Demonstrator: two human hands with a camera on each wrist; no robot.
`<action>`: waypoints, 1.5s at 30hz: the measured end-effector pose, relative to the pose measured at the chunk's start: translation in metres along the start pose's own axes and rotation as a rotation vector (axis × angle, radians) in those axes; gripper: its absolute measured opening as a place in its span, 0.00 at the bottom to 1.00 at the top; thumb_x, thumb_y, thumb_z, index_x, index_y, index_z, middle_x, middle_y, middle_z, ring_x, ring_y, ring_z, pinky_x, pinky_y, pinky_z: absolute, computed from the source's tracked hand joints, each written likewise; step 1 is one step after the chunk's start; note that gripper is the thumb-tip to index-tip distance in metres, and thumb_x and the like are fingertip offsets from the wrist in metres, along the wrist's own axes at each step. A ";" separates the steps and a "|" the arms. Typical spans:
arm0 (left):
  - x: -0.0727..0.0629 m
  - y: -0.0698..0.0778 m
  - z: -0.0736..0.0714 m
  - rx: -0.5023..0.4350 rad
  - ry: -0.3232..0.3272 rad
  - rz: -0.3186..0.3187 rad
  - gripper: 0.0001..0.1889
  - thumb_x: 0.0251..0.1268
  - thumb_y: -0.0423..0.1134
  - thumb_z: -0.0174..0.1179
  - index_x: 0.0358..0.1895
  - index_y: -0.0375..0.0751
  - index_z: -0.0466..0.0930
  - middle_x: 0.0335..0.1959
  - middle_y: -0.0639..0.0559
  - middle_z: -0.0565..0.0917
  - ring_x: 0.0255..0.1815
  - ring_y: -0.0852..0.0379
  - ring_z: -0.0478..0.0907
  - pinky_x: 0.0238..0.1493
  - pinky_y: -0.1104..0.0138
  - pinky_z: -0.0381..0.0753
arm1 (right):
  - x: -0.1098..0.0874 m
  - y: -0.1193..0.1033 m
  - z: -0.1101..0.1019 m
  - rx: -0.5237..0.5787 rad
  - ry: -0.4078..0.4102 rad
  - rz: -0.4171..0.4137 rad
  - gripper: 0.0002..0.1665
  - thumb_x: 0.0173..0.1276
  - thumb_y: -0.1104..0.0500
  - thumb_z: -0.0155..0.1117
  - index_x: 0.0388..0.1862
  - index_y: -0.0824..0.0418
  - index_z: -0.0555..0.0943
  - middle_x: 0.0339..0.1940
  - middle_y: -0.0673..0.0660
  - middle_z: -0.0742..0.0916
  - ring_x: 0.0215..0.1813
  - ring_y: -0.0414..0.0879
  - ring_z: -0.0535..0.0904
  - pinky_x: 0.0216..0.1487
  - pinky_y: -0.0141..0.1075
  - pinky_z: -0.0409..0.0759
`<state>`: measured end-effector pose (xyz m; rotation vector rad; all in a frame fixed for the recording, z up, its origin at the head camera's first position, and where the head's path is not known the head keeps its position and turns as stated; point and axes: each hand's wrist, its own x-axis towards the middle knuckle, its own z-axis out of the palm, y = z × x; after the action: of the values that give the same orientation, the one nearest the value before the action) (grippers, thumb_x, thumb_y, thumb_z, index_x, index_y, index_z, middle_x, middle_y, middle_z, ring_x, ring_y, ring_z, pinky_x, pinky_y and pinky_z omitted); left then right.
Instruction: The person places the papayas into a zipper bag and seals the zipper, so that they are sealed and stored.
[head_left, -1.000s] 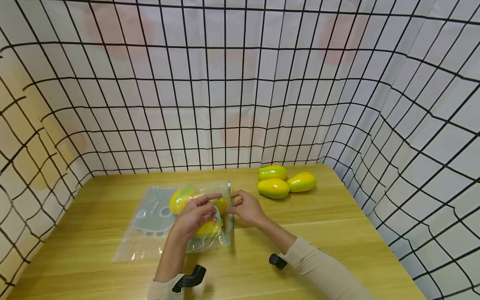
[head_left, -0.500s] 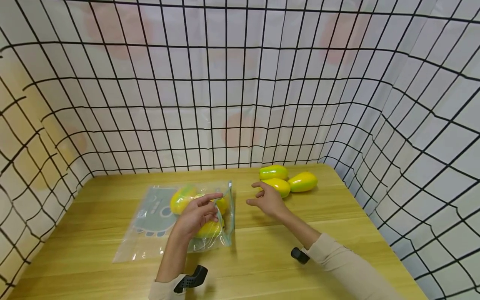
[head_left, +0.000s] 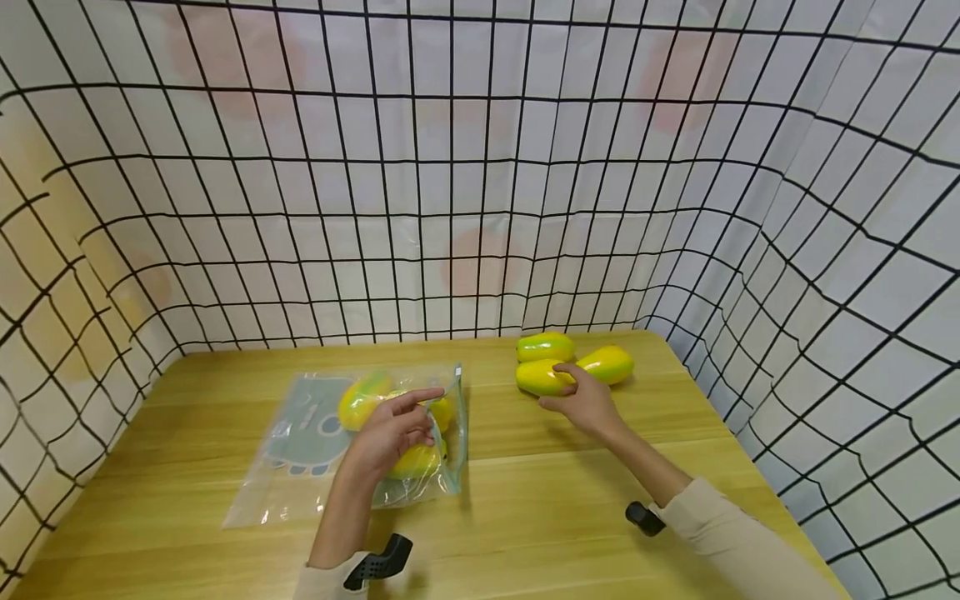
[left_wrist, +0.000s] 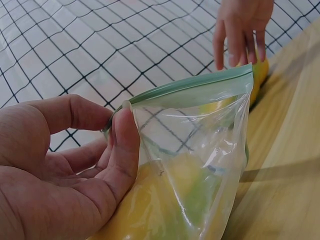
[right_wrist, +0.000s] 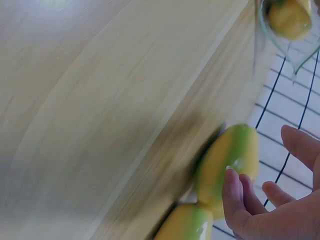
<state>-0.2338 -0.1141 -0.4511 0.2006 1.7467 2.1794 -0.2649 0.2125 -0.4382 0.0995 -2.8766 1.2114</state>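
Observation:
My left hand [head_left: 390, 433] pinches the green zip edge of a clear plastic zip bag [head_left: 262, 496], thumb and fingers on the rim in the left wrist view. Several yellow-green mangoes lie inside the bag, one of them a mango [head_left: 358, 404] at its middle. The bag's mouth gapes toward the right. My right hand [head_left: 591, 407] reaches over the front mango [head_left: 534, 378] of a group on the table, covering its right end. In the right wrist view, its fingertips [right_wrist: 232, 187] overlap a mango [right_wrist: 240, 145], with thumb and fingers spread apart.
Behind the front mango lies another mango [head_left: 545, 346], and a third mango [head_left: 611, 364] sits to its right. A black wire grid [head_left: 480, 212] with white sheeting behind it rises around the back and sides of the wooden table [head_left: 510, 533].
My right hand has left the bag's mouth and moved right to the front mango. My left hand keeps its pinch on the bag, which has stayed in place.

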 end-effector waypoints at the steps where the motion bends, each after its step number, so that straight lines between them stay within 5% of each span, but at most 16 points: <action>1: 0.000 0.000 0.000 -0.001 0.001 -0.001 0.26 0.72 0.25 0.50 0.72 0.26 0.66 0.31 0.50 0.73 0.29 0.57 0.75 0.35 0.71 0.83 | 0.000 0.002 -0.002 0.000 0.001 0.008 0.40 0.64 0.52 0.74 0.72 0.63 0.71 0.63 0.69 0.81 0.59 0.61 0.80 0.50 0.47 0.83; 13: -0.002 0.000 -0.002 -0.005 0.008 -0.004 0.25 0.72 0.25 0.49 0.71 0.27 0.67 0.33 0.50 0.75 0.28 0.58 0.76 0.35 0.71 0.85 | 0.009 0.022 -0.018 0.000 -0.007 0.072 0.45 0.67 0.51 0.72 0.78 0.61 0.64 0.73 0.71 0.72 0.65 0.66 0.75 0.57 0.53 0.80; 20: -0.002 0.001 -0.001 -0.009 0.011 -0.003 0.25 0.72 0.26 0.50 0.71 0.27 0.68 0.33 0.50 0.74 0.29 0.58 0.75 0.34 0.71 0.84 | 0.014 0.029 -0.018 0.001 -0.003 0.092 0.45 0.67 0.50 0.71 0.79 0.60 0.63 0.72 0.72 0.73 0.56 0.59 0.76 0.46 0.42 0.78; 25: 0.000 0.000 0.000 -0.002 0.012 -0.003 0.24 0.73 0.26 0.50 0.71 0.27 0.68 0.34 0.49 0.74 0.29 0.57 0.74 0.34 0.71 0.84 | 0.018 0.030 -0.013 0.016 -0.004 0.108 0.45 0.68 0.51 0.70 0.79 0.61 0.62 0.74 0.71 0.70 0.59 0.60 0.76 0.52 0.46 0.78; 31: 0.000 -0.001 0.000 -0.005 0.015 0.003 0.24 0.73 0.25 0.50 0.71 0.26 0.68 0.34 0.49 0.74 0.30 0.57 0.74 0.34 0.71 0.84 | 0.022 0.030 -0.005 0.030 0.001 0.132 0.46 0.68 0.51 0.70 0.79 0.61 0.61 0.72 0.71 0.73 0.50 0.55 0.76 0.47 0.42 0.77; 38: -0.001 -0.002 -0.001 -0.018 0.019 -0.003 0.24 0.73 0.26 0.50 0.71 0.27 0.69 0.34 0.49 0.74 0.28 0.57 0.75 0.34 0.71 0.84 | 0.027 0.036 0.004 0.062 0.000 0.123 0.49 0.68 0.51 0.70 0.81 0.63 0.58 0.78 0.70 0.66 0.74 0.66 0.67 0.73 0.58 0.67; 45: -0.003 0.000 -0.001 -0.021 0.030 -0.012 0.24 0.73 0.26 0.50 0.71 0.29 0.69 0.34 0.48 0.75 0.28 0.57 0.75 0.34 0.71 0.84 | 0.027 0.038 0.010 0.082 0.016 0.125 0.49 0.66 0.51 0.72 0.79 0.64 0.60 0.78 0.70 0.66 0.72 0.67 0.69 0.72 0.58 0.69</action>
<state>-0.2318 -0.1164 -0.4513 0.1520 1.7359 2.2020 -0.2947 0.2300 -0.4711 -0.0895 -2.8577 1.3435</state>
